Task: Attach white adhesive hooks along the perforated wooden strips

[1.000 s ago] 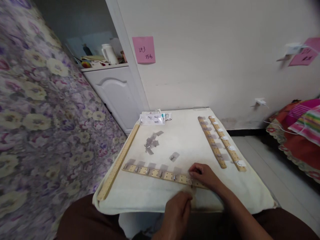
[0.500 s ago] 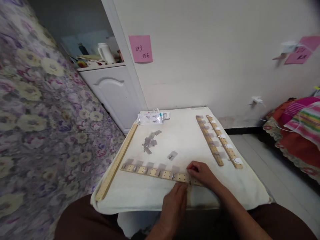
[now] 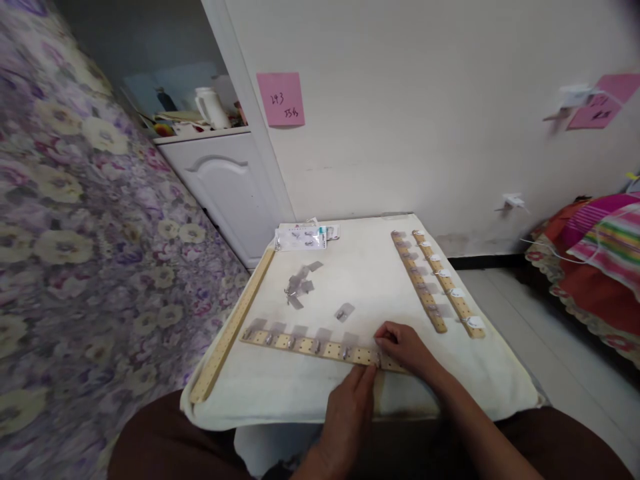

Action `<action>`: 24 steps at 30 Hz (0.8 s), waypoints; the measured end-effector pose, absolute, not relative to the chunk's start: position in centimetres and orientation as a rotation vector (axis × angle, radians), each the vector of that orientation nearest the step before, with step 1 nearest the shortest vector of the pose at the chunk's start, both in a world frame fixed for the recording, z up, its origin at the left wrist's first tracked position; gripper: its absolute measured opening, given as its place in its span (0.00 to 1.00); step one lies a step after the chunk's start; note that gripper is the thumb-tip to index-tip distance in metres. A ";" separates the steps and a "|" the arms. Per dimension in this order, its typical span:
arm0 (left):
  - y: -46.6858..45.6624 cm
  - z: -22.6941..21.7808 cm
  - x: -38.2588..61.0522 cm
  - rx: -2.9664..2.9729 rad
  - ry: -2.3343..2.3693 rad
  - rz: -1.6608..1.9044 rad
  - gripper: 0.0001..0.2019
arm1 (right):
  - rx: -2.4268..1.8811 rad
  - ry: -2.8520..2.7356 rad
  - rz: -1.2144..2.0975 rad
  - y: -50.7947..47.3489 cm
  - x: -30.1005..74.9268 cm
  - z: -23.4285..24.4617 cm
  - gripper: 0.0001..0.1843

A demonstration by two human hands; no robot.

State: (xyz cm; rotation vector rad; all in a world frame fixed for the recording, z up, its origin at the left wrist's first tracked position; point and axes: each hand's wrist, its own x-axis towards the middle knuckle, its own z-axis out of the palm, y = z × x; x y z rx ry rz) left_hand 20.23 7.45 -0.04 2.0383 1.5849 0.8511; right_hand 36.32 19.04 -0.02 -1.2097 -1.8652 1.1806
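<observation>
A pale wooden strip with rows of holes (image 3: 305, 345) lies slantwise across the near part of the table. Several small shiny metal pieces sit along it, each with a clear plastic square standing out behind. My left hand (image 3: 349, 408) holds the strip's near edge, its fingers close together. Over the strip's right part, my right hand (image 3: 404, 347) is closed in a pinch beside another metal piece (image 3: 378, 360); what its fingertips hold is too small to make out. Beyond the strip lie one loose metal piece with a clear square (image 3: 343, 313) and a small heap of them (image 3: 299, 287).
On the right lie two wooden strips, one with clear squares (image 3: 420, 287) and one with white tags (image 3: 451, 290). Along the left edge runs a bare holed strip (image 3: 233, 327). Printed packets (image 3: 300, 238) lie at the back left of the cloth-covered table (image 3: 280, 393).
My left fingers have shifted very slightly at the strip's near edge. My right hand stays almost still in its pinch.
</observation>
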 end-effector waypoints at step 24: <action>7.5 -0.4 20.2 2.353 1.679 0.579 0.25 | -1.170 -1.913 1.305 19.4 37.4 0.7 0.07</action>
